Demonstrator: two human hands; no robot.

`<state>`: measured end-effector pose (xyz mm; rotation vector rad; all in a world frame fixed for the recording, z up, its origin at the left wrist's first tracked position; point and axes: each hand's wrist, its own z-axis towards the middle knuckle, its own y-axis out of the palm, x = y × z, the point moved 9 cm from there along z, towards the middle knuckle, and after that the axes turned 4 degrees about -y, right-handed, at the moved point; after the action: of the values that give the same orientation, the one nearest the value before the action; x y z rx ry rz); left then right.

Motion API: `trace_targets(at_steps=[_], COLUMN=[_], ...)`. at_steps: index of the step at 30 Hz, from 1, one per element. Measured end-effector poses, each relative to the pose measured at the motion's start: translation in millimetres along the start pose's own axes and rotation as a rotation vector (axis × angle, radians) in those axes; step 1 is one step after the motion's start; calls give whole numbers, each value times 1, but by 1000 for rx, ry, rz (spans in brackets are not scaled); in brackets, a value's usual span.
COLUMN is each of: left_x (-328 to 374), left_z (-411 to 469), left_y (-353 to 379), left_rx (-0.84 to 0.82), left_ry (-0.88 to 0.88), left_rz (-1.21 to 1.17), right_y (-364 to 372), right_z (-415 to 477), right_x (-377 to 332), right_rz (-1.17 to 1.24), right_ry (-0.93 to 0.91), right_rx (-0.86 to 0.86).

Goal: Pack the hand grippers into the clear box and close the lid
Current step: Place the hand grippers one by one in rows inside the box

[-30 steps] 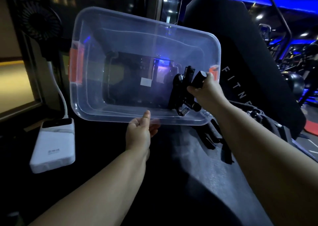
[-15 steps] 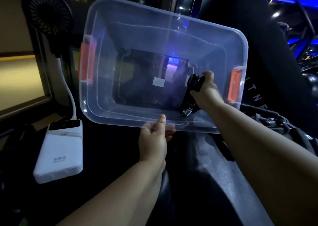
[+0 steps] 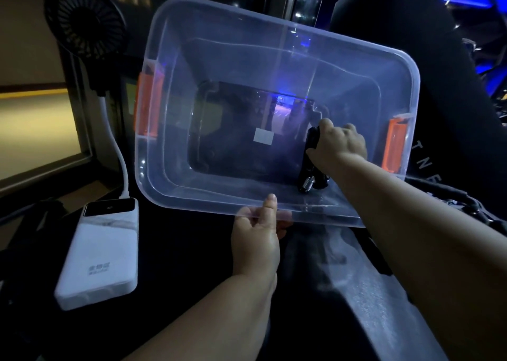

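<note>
Clear box (image 3: 274,58): transparent plastic, orange latches at both ends, open-topped, tilted, opening facing camera. Black hand gripper (image 3: 310,163): inside, near right wall, handles together, spring end lowest.

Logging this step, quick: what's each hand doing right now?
Left hand: grips the clear box by its near rim.
Right hand: holds a hand gripper inside the box.

I see a dim, grainy scene, blue glow from upper right, faint glare across my clear plastic box (image 3: 233,66), edges bowed.
</note>
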<state>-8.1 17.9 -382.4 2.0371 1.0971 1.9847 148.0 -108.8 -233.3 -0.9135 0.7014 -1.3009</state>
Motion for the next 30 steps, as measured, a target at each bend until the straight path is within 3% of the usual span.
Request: trace_targets(at_steps=[5, 12, 19, 22, 30], left_x=[0, 0, 1, 1, 0], left_z=[1, 0, -2, -1, 0], left_y=[0, 0, -1, -1, -1], left_rx=[-1, 4, 12, 18, 26], left_ry=[1, 0, 1, -2, -7], left_rz=[-1, 0, 20, 11, 8], right_y=[-1, 4, 9, 10, 46], right_z=[3, 10, 12, 10, 2], right_x=[0, 9, 0, -12, -33], right_rz=[-128, -99, -180, -190, -462], right_ry=[-13, 1, -88, -215, -440], right_rx=[87, 66, 82, 115, -94])
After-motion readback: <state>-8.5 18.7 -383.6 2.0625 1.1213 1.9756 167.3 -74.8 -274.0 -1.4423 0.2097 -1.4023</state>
